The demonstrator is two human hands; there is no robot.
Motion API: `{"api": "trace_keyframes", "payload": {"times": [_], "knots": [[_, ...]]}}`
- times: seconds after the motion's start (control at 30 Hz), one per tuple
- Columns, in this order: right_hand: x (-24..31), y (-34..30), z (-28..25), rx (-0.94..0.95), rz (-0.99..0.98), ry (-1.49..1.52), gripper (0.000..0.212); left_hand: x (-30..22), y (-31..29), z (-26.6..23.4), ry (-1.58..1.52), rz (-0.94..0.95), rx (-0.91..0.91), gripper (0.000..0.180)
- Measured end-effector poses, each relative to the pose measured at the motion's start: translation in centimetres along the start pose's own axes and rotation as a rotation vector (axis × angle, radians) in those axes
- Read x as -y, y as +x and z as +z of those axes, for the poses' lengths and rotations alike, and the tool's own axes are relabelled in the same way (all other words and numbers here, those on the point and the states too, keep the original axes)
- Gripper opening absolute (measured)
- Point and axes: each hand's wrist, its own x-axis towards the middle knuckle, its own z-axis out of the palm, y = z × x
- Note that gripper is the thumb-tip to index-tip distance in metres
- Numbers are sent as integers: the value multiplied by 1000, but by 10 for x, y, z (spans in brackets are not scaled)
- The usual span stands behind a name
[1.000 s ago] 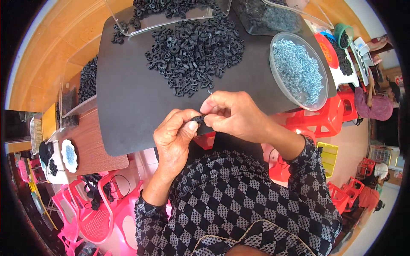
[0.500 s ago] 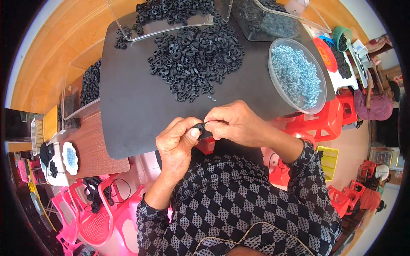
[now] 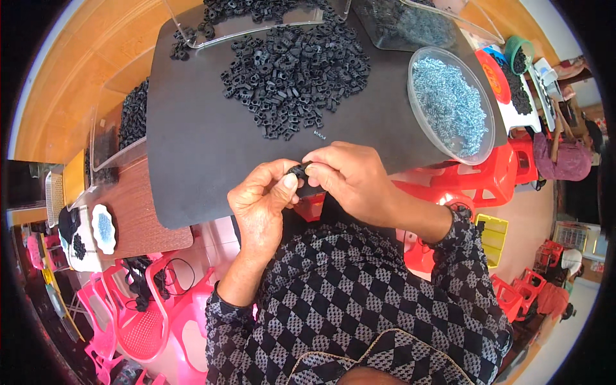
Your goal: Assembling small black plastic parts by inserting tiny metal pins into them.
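Observation:
My left hand [image 3: 262,200] is closed, with thumb and fingertips pinching a small black plastic piece [image 3: 298,171] just over the table's near edge. From the other side my right hand [image 3: 356,179] meets it, its thumb and forefinger pinched together at the piece's right end. Whether the right fingers also hold some smaller part is hidden. Beyond the hands spreads a large heap of small black plastic pieces [image 3: 295,74] on the dark tabletop [image 3: 192,154]. A short silvery coil spring [image 3: 319,135], or a few in line, lies between heap and hands.
To the right stands a round clear tub [image 3: 486,144] of small silvery-blue springs [image 3: 449,96]. Clear plastic bins [image 3: 378,45] with more pieces line the far side. Red stools [image 3: 487,173] stand at right, pink chairs [image 3: 138,333] at lower left. Another person [image 3: 568,154] sits far right.
Both hands have risen slightly away from my body, still together at the black piece. The right fingers have tilted a little. The view has shifted slightly.

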Motion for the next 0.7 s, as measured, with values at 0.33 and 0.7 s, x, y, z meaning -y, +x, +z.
{"api": "trace_keyframes", "payload": {"times": [0.33,0.7], "knots": [[-2,-2,12,-207,-465,-403,26,0,-3,7,-28,-18,-28,15],[16,4,-14,-54,116,112,11,6,2,0,-275,-53,45,16]]}}
